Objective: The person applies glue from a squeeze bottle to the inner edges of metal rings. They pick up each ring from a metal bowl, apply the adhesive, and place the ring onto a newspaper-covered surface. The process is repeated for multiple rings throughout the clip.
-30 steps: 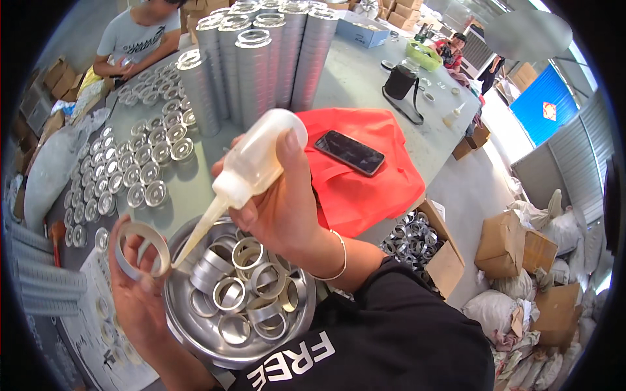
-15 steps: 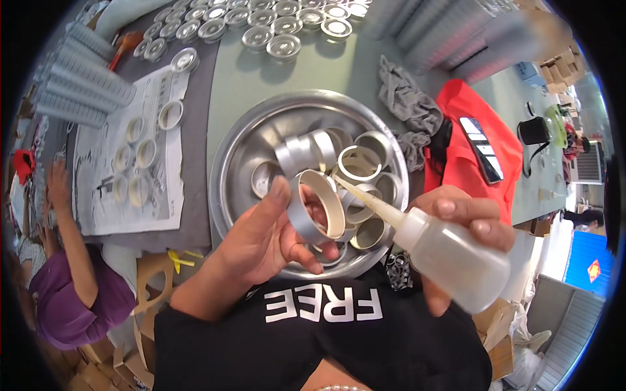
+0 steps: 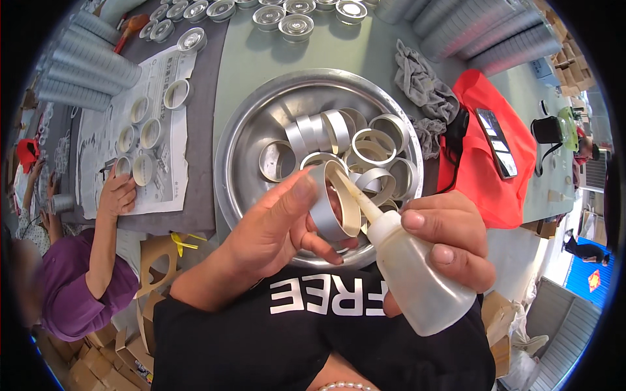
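Observation:
Over the near part of a round steel tray [image 3: 225,171], my left hand [image 3: 277,225] grips a silver-grey ring [image 3: 324,212] with a cream inner face, thumb on the outside and fingers curled beneath. My right hand [image 3: 450,238] is wrapped round a translucent squeeze bottle [image 3: 424,287] with a long pointed nozzle. The bottle tilts so that the nozzle [image 3: 358,195] slants up to the left, its tip at the ring's inner rim; whether it touches I cannot tell. Several loose rings [image 3: 373,146] lie piled in the tray behind my hands.
A co-worker's hand [image 3: 119,192] reaches rings on a printed sheet [image 3: 169,192] at left. Stacked rings [image 3: 85,65] stand far left and far right. Round metal lids [image 3: 295,27] cover the back. A grey cloth [image 3: 424,85] and a phone [image 3: 495,143] on red fabric [image 3: 466,189] lie right.
The squeeze bottle has moved left and stands steeper, its nozzle now inside the ring's edge. My left hand has shifted slightly right with the ring. The co-worker's hand has reached to the sheet.

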{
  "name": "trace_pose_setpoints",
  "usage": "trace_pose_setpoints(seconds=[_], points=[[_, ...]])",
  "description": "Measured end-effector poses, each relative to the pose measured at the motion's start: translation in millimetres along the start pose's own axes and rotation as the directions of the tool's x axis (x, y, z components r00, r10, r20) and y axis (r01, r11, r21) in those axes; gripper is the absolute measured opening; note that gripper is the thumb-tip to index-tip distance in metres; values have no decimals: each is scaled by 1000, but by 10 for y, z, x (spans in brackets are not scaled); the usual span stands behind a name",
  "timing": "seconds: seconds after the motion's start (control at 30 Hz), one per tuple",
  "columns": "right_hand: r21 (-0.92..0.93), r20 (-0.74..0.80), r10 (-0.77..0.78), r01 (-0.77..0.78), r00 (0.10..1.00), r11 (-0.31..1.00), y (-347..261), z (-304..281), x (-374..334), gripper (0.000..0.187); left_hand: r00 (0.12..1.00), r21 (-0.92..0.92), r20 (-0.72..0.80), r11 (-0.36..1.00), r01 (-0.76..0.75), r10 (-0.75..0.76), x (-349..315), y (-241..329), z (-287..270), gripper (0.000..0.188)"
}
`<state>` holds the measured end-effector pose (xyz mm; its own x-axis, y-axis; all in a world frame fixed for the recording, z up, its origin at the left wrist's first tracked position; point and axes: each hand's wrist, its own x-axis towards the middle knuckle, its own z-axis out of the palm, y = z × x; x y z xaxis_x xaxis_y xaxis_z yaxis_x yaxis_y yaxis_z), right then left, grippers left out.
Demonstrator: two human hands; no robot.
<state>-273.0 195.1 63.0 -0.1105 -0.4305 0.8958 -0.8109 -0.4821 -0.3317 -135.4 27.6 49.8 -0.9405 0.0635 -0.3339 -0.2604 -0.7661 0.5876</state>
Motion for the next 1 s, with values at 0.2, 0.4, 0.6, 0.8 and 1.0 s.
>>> trace_pose_setpoints(seconds=[0.2, 0.4, 0.6, 0.8, 1.0], points=[[67, 49, 118, -121, 992, 990, -89, -117, 43, 75, 953, 233, -55, 932, -278, 298, -27, 15, 90, 87], [191, 139, 319, -342, 937, 920, -162, -318, -45, 87, 754, 590, 302, 507, -628, 583, 29, -13, -88, 85], [96, -38, 481, -476, 876, 874, -39, -319, -87, 80, 584, 736, 512, 29, -677, 630, 55, 62, -59, 55], [505, -159, 907, -757, 391, 415, 16, -161, -61, 70, 474, 688, 620, -142, -712, 625, 90, 16, -119, 43], [949, 206, 930, -294, 305, -113, 368, -390, -343, 61, 485, 912, 338, -153, -382, 806, -338, 241, -460, 65]])
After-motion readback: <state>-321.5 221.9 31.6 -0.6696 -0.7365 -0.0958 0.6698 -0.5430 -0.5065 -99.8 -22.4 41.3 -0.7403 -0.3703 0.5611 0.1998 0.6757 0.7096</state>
